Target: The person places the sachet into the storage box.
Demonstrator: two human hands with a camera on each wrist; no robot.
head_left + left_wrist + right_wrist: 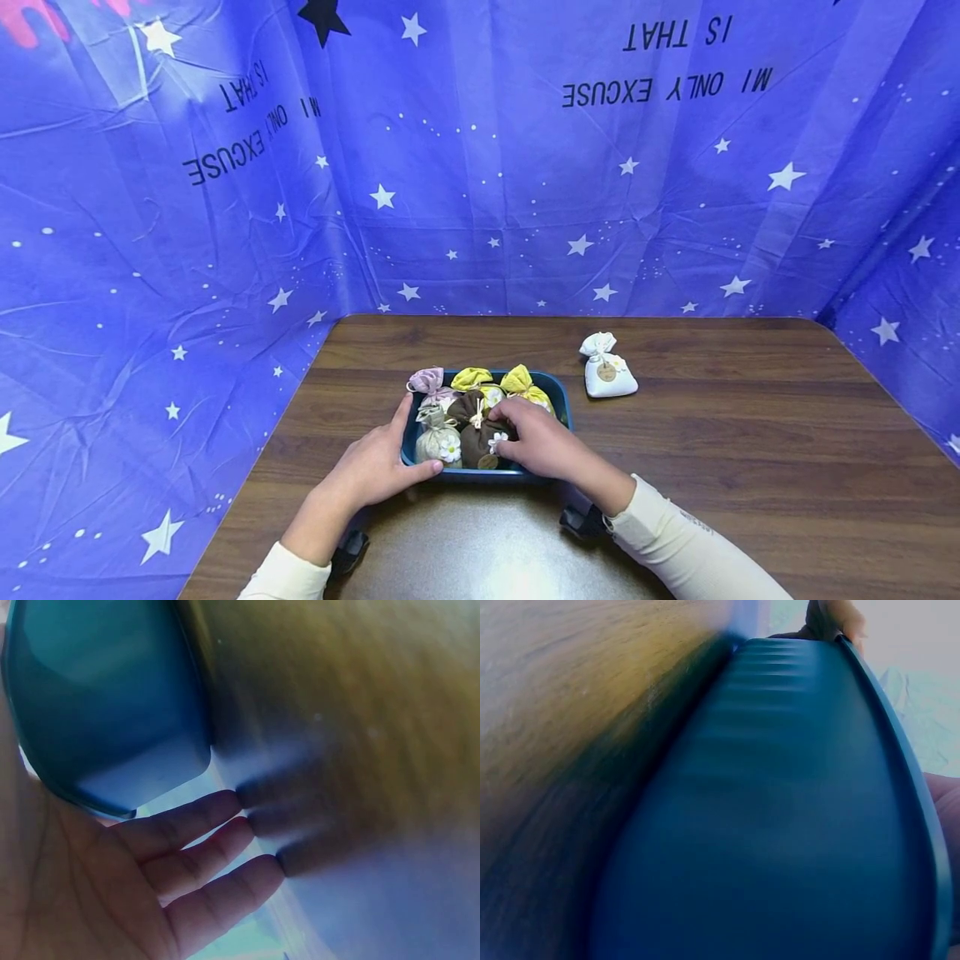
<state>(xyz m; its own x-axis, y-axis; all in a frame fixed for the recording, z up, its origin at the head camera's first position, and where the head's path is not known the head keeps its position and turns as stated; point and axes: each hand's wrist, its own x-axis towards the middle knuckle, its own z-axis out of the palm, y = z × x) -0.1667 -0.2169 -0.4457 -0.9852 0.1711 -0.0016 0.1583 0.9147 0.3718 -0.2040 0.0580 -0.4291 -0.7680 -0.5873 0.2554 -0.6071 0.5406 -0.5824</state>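
A dark blue-green bin (558, 387) holds several small drawstring sachets. At its left end, my left hand (372, 462) rests with the thumb at the front rim and the index finger along the side. Extended fingers of that hand reach down beside the bin wall (120, 697) in the left wrist view. Inside the bin, my right hand (543, 439) pinches a brown sachet (477, 446) with a white flower and a round tag. Around it are a grey-beige sachet (435, 446), a lilac one (427, 382) and two yellow ones (517, 379). The right wrist view shows mainly the bin's outer wall (780, 802).
A white sachet (610, 379) with a round tag stands on the wooden table (720, 450), right of the bin. Blue star-printed cloth (510, 192) hangs behind the table and at both sides. Black wrist straps (581, 521) are on the forearms.
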